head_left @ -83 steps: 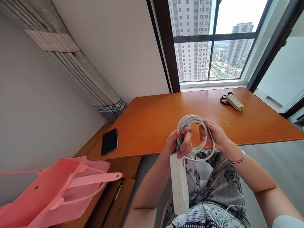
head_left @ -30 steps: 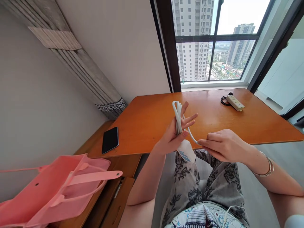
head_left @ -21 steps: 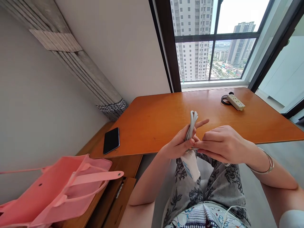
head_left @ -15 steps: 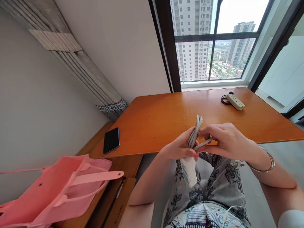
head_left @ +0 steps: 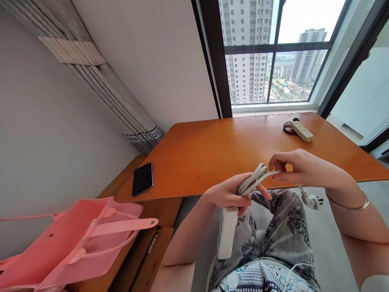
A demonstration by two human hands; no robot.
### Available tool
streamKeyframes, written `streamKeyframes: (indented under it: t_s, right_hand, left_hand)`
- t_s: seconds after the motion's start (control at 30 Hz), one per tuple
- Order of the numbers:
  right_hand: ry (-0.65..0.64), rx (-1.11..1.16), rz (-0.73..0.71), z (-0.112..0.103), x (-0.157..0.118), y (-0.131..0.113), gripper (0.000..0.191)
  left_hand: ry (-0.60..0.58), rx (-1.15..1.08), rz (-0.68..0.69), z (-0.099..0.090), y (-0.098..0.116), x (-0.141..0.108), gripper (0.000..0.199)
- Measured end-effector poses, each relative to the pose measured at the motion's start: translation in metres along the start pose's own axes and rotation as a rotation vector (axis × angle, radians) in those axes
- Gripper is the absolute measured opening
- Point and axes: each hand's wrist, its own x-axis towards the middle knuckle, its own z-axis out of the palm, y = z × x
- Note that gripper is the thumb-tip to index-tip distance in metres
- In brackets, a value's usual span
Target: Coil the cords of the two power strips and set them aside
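Note:
My left hand (head_left: 232, 191) is closed around a folded bundle of white cord (head_left: 251, 179). Below that hand hangs a white power strip (head_left: 227, 233), tilted over my lap. My right hand (head_left: 293, 166) pinches a length of the same cord to the right of the bundle, thumb and fingers together. From under the right hand the cord's end dangles with a white plug (head_left: 312, 201), its metal prongs pointing right. Both hands are just in front of the table's near edge.
On the wooden table (head_left: 194, 154) a black phone (head_left: 142, 179) lies at the left, and a beige power strip (head_left: 300, 130) with a coiled black cord at the far right. A pink bag (head_left: 91, 239) stands at the lower left, beside a wooden drawer (head_left: 158, 255).
My right hand has moved right and slightly up, drawing the cord out from the bundle. The plug now hangs more in view. The white power strip has swung left and down.

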Motion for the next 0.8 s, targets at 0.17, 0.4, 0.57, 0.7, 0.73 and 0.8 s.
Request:
streamKeyframes:
  t_s: [0.17, 0.4, 0.57, 0.7, 0.73, 0.8]
  right_hand:
    - [0.239, -0.036, -0.036, 0.015, 0.008, 0.016, 0.03]
    - [0.598, 0.357, -0.034, 0.087, 0.031, 0.041, 0.058]
    - [0.676, 1.052, 0.048, 0.125, 0.042, 0.033, 0.06]
    - [0.829, 1.203, 0.121, 0.14, 0.045, 0.029, 0.058]
    - [0.844, 1.192, 0.158, 0.143, 0.044, 0.029, 0.058]
    - [0.816, 1.148, 0.237, 0.147, 0.043, 0.03, 0.056]
  left_hand:
    - [-0.051, -0.236, 0.136, -0.003, -0.007, 0.003, 0.043]
    - [-0.029, -0.424, 0.333, -0.001, -0.015, 0.009, 0.029]
    - [0.019, -0.467, 0.377, 0.004, -0.017, 0.013, 0.03]
    - [0.075, -0.444, 0.407, 0.006, -0.017, 0.015, 0.029]
    - [0.103, -0.418, 0.401, 0.005, -0.017, 0.016, 0.031]
    - [0.173, -0.341, 0.397, 0.002, -0.019, 0.018, 0.034]
